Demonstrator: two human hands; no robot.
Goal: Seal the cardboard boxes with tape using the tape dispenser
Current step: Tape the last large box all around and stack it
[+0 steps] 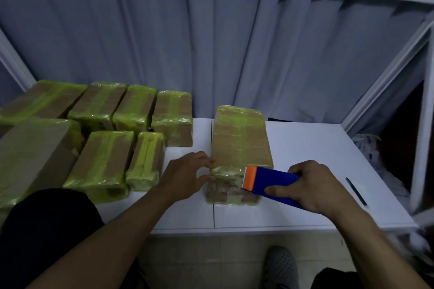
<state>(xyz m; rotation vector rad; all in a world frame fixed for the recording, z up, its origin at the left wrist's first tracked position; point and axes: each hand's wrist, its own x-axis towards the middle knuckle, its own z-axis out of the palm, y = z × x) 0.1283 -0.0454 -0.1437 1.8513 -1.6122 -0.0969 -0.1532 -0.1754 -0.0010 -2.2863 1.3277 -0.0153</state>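
A long cardboard box (pixel 240 141) wrapped in yellow-green tape lies lengthwise on the white table (pixel 305 148). My right hand (pixel 312 185) grips a blue tape dispenser (pixel 274 183), whose orange head touches the box's near right corner. My left hand (pixel 187 173) rests against the box's near left corner, its fingertips curled on the taped edge there.
Several taped boxes (pixel 131 110) are packed together on the left half of the table, with one larger box (pixel 32 155) at the far left. A dark pen (pixel 355 191) lies near the table's right edge. Grey curtains hang behind. A white frame (pixel 420 124) stands at the right.
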